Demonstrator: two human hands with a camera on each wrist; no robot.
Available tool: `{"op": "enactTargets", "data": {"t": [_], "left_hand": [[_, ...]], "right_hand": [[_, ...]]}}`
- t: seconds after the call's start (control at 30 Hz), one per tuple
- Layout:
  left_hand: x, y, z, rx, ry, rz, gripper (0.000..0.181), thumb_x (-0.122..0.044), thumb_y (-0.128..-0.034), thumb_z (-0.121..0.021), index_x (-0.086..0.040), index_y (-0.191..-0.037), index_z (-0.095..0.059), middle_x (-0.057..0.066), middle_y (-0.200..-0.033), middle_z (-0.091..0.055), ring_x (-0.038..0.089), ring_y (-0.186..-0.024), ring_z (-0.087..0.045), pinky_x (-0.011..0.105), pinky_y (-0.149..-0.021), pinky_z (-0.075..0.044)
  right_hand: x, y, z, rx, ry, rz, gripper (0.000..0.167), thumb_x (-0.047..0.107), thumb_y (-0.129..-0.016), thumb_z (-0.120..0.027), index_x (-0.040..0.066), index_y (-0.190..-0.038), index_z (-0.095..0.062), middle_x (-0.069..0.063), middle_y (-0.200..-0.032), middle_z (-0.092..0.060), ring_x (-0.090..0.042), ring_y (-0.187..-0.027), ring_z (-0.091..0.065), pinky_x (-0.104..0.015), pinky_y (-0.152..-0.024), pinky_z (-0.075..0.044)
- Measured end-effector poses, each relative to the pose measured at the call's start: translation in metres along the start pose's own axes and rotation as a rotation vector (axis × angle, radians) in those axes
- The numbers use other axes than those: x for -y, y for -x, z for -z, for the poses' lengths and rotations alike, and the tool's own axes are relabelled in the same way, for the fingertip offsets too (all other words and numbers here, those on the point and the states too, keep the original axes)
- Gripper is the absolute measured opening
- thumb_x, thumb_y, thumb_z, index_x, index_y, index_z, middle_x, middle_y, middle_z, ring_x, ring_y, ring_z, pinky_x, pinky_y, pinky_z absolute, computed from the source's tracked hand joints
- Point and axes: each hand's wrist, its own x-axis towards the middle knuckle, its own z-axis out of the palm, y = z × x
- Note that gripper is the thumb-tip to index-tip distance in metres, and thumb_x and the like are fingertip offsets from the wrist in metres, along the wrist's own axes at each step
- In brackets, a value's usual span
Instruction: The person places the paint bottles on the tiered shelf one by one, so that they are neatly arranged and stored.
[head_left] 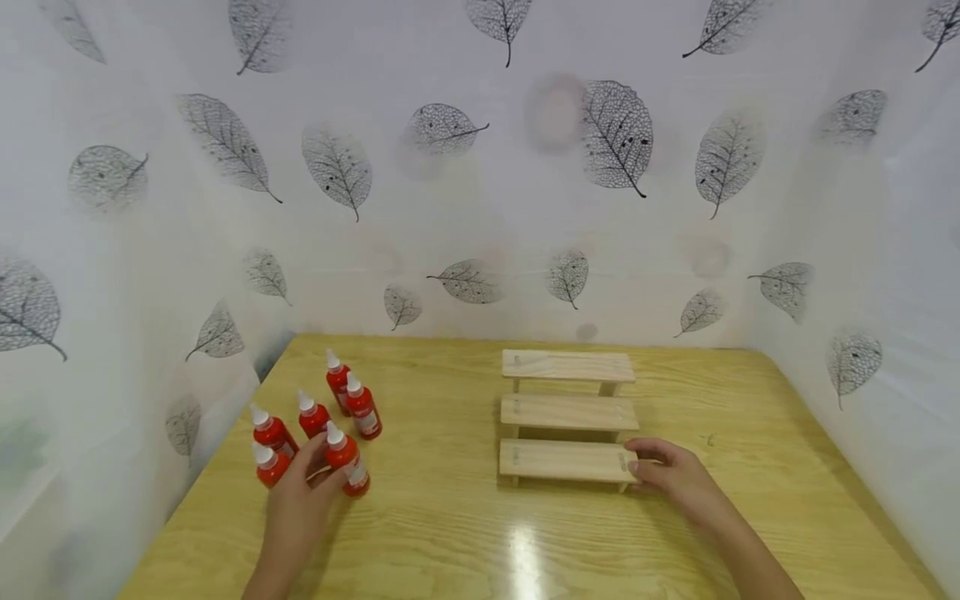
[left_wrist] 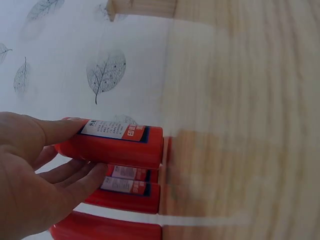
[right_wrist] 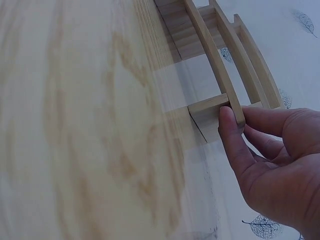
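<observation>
On the table (head_left: 435,542), leftward, the left hand (head_left: 298,490) pinched the front red bottle (head_left: 347,460) of six between thumb and fingers, seemingly to steady it; rightward, the right hand (head_left: 681,479) pinched the rack (head_left: 566,460) by its near corner, perhaps bracing it.

wide gap on table (head_left: 442,533) between red bottles (head_left: 313,420) and wooden steps (head_left: 570,412), bottles crowding left hand (head_left: 302,492), curtain (head_left: 495,217) blocking back
</observation>
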Motion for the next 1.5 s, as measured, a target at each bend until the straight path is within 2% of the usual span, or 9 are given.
{"op": "enactTargets", "data": {"t": [0.1, 0.23, 0.5, 0.63, 0.83, 1.1, 1.27, 1.5], "left_hand": [[-0.007, 0.002, -0.003, 0.011, 0.015, -0.022, 0.07, -0.022, -0.0974, -0.069, -0.015, -0.157, -0.033, 0.017, -0.152, -0.047, 0.035, -0.134, -0.052, 0.047, -0.108, -0.048], [-0.019, 0.0, -0.01, 0.019, 0.034, -0.082, 0.067, -0.028, -0.0954, -0.072, -0.021, -0.153, -0.04, 0.013, -0.148, -0.053, 0.032, -0.132, -0.055, 0.043, -0.106, -0.05], [-0.053, -0.012, -0.035, 0.089, 0.1, -0.234, 0.063, -0.031, -0.093, -0.074, -0.023, -0.149, -0.047, 0.006, -0.14, -0.061, 0.024, -0.126, -0.061, 0.041, -0.105, -0.051], [-0.072, -0.021, -0.051, 0.132, 0.162, -0.321, 0.061, -0.029, -0.0914, -0.076, -0.023, -0.146, -0.05, 0.005, -0.137, -0.063, 0.022, -0.122, -0.062, 0.039, -0.103, -0.053], [-0.107, -0.036, -0.078, 0.202, 0.241, -0.41, 0.056, -0.024, -0.0905, -0.077, -0.028, -0.141, -0.055, 0.001, -0.13, -0.066, 0.019, -0.117, -0.064, 0.039, -0.1, -0.055], [-0.153, -0.06, -0.125, 0.266, 0.337, -0.563, 0.053, -0.019, -0.0915, -0.076, -0.023, -0.141, -0.057, 0.004, -0.126, -0.068, 0.021, -0.109, -0.068, 0.037, -0.094, -0.058], [-0.172, -0.067, -0.148, 0.298, 0.349, -0.585, 0.055, -0.016, -0.0931, -0.074, -0.021, -0.144, -0.054, 0.007, -0.131, -0.066, 0.023, -0.111, -0.068, 0.038, -0.095, -0.058], [-0.187, -0.072, -0.166, 0.312, 0.355, -0.591, 0.056, -0.018, -0.0923, -0.075, -0.023, -0.144, -0.054, 0.008, -0.131, -0.066, 0.023, -0.111, -0.068, 0.036, -0.096, -0.057]], "right_hand": [[0.0, 0.0, -0.001, -0.002, 0.008, 0.002, 0.056, 0.016, -0.098, -0.065, -0.009, -0.144, -0.044, -0.029, -0.147, -0.04, -0.027, -0.116, -0.061, -0.033, -0.091, -0.059], [0.0, 0.0, -0.001, -0.002, 0.019, 0.005, 0.056, 0.017, -0.099, -0.065, -0.009, -0.143, -0.044, -0.029, -0.146, -0.041, -0.028, -0.118, -0.059, -0.033, -0.092, -0.059], [0.002, 0.001, -0.001, -0.013, 0.01, 0.0, 0.055, 0.016, -0.098, -0.065, -0.008, -0.143, -0.045, -0.028, -0.145, -0.042, -0.026, -0.115, -0.06, -0.033, -0.091, -0.059], [0.001, 0.002, -0.002, -0.01, -0.002, 0.012, 0.055, 0.015, -0.099, -0.065, -0.01, -0.143, -0.044, -0.029, -0.145, -0.042, -0.023, -0.113, -0.061, -0.034, -0.09, -0.06], [0.001, 0.002, -0.003, -0.012, 0.002, 0.017, 0.055, 0.015, -0.099, -0.065, -0.01, -0.143, -0.044, -0.03, -0.146, -0.041, -0.026, -0.116, -0.061, -0.033, -0.091, -0.059], [0.001, 0.002, -0.003, -0.042, 0.006, -0.004, 0.054, 0.016, -0.098, -0.065, -0.008, -0.143, -0.046, -0.028, -0.145, -0.044, -0.025, -0.114, -0.061, -0.032, -0.091, -0.059], [0.0, 0.0, -0.007, -0.07, -0.04, -0.019, 0.055, 0.012, -0.097, -0.065, -0.009, -0.144, -0.045, -0.025, -0.137, -0.047, -0.022, -0.108, -0.061, -0.032, -0.091, -0.059], [-0.002, -0.001, -0.011, -0.079, -0.079, -0.025, 0.057, 0.015, -0.098, -0.066, -0.007, -0.146, -0.044, -0.022, -0.139, -0.049, -0.019, -0.11, -0.062, -0.031, -0.092, -0.058]]}}
